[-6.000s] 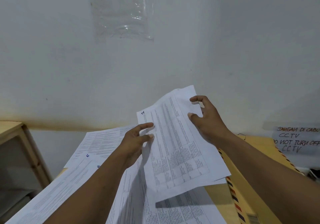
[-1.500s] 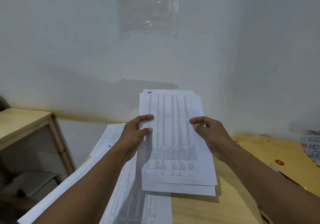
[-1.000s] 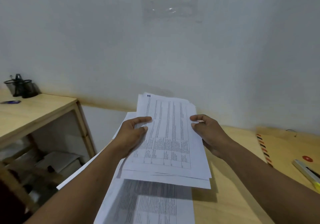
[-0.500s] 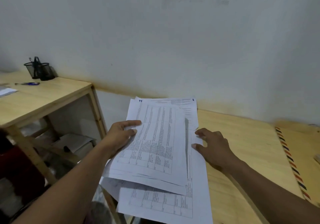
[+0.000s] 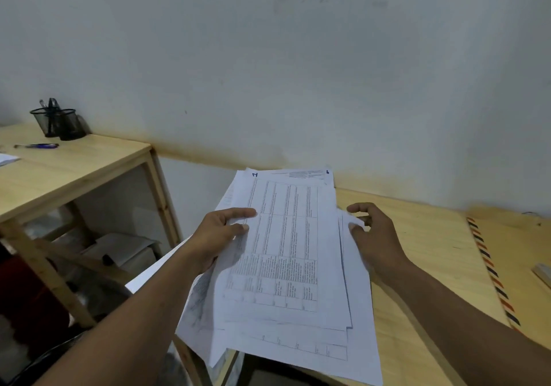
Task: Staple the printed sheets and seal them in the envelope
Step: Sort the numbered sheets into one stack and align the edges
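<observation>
The left hand (image 5: 219, 236) pinches the loose, uneven white printed sheets (image 5: 286, 260) while the right hand (image 5: 374, 236) grips their edge, so misaligned pages could slip off the pale wooden desk (image 5: 423, 236) edge.

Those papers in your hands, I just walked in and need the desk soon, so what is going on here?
A person is gathering a loose stack of printed sheets over the wooden desk. The left hand grips the stack's left edge, and the right hand pinches the right edge of a lower sheet. The sheets are fanned out and uneven, with no staple visible. The envelope, with its striped border, lies flat at the right. A pen holder stands on the side table.
</observation>
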Demonstrator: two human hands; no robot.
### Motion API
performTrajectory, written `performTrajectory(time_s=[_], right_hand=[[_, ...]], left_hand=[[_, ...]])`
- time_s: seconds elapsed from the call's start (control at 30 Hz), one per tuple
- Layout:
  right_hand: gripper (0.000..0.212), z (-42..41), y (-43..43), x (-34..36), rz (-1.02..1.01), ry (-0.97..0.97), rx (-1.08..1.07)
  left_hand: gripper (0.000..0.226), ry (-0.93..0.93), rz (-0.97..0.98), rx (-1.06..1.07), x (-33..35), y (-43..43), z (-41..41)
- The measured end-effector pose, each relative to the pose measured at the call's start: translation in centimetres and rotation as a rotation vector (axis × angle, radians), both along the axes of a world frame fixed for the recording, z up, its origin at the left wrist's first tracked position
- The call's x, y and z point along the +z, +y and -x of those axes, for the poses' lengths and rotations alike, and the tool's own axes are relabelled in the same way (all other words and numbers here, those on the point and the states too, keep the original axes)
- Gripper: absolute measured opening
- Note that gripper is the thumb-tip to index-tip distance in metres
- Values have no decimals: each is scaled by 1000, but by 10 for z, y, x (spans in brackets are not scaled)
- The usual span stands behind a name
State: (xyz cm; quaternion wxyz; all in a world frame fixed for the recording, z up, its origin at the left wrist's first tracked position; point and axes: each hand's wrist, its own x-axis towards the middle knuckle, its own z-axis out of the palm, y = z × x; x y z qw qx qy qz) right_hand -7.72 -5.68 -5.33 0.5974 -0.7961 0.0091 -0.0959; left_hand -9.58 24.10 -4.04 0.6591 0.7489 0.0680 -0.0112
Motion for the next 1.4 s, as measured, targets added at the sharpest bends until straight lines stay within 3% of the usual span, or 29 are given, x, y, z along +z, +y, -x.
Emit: performTrajectory(time_s=[0.17, 0.23, 0.33, 0.57, 0.83, 1.2, 1.3, 1.4], right_hand=[[14, -4, 3, 27, -406, 163, 23], [26, -5, 3, 34, -463, 172, 63], [38, -4, 1, 40, -425, 177, 95], [33, -14, -3, 44, -205, -36, 60], [29, -20, -10, 86, -123, -129, 168], [26, -12, -10, 86, -15, -186, 225], [28, -11, -7, 87, -54, -193, 225], [28, -12, -3, 92, -36, -222, 231]], left_hand=[[35, -108, -164, -23, -2, -21, -8], [35, -141, -199, -27, -2, -29, -12], [36, -159, -220, -39, -1, -38, -17], [31, -187, -154, -35, 7, -51, -20], [20, -39, 264, -75, 34, -51, -24], [37, -166, 258, -19, 63, -49, -26], [30, -132, 264, -62, 60, -43, -22], [19, -132, 99, -119, 54, -40, -19]])
